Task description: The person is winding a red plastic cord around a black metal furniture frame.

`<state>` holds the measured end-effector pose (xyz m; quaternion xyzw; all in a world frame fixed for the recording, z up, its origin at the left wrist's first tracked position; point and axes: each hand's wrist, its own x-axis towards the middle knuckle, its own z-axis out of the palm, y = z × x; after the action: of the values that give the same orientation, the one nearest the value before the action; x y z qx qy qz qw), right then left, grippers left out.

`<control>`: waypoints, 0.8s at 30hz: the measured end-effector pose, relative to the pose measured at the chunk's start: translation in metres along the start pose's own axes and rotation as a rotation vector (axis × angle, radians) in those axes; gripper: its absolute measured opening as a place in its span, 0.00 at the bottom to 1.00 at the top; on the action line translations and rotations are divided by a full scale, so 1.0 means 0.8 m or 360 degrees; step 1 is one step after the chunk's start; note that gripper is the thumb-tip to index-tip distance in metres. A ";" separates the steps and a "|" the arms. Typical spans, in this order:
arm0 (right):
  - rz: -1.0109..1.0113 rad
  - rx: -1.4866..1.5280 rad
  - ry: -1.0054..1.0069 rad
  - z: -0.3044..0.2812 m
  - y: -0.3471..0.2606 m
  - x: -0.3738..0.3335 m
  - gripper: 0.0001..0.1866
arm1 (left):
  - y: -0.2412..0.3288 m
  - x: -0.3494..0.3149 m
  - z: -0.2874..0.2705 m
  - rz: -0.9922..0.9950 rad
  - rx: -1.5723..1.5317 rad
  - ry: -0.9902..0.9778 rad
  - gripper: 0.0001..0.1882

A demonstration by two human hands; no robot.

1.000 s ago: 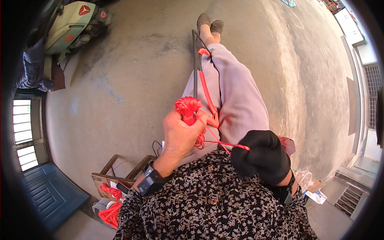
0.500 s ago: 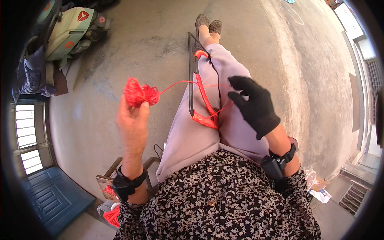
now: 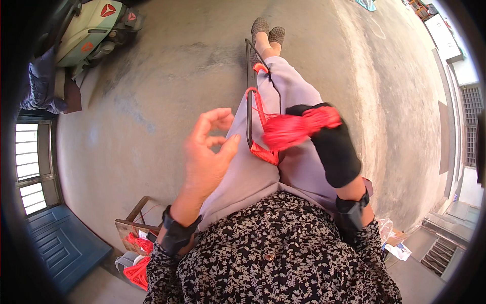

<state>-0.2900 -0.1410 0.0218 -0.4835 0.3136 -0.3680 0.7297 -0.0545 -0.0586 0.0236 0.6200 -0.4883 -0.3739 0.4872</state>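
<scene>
A bundle of red cord (image 3: pixel 296 130), blurred by motion, is in my right hand (image 3: pixel 338 157), which wears a black glove. The bundle partly hides those fingers. My bare left hand (image 3: pixel 207 154) is empty to the left of the bundle, its fingers apart and bent. A black metal frame (image 3: pixel 248 76) lies along my legs between the hands. Red cord is wound tightly round its near bar (image 3: pixel 264 154), and more red wrapping runs along a side bar. A loose strand of cord shows near the middle of the frame.
A wooden stool (image 3: pixel 126 229) with red cord on it stands at my lower left, near more red cord (image 3: pixel 136 273). A scooter (image 3: pixel 90 35) is parked at the far left, and a blue door panel (image 3: pixel 66 248) lies below the window. Papers (image 3: pixel 398 251) lie at the lower right.
The red cord bundle has passed from my left hand to my gloved right hand, moving rightward over the frame. My left hand has let go and come in toward the frame.
</scene>
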 end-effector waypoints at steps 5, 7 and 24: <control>-0.0072 0.1225 0.0527 0.022 -0.049 -0.045 0.28 | 0.044 -0.022 -0.005 -0.0652 -0.1595 -0.1061 0.27; -0.0053 0.1190 0.0034 0.031 -0.052 -0.057 0.29 | 0.059 -0.027 0.023 -0.0717 -0.1869 -0.0860 0.28; 0.0309 -0.2103 -0.0320 0.068 0.048 -0.008 0.24 | -0.038 -0.144 -0.074 -0.1158 -0.1041 -0.0607 0.10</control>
<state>-0.2405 -0.1000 0.0049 -0.8297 0.4454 0.0150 0.3361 -0.0194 0.0690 0.0070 0.4857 -0.1792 -0.7582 0.3964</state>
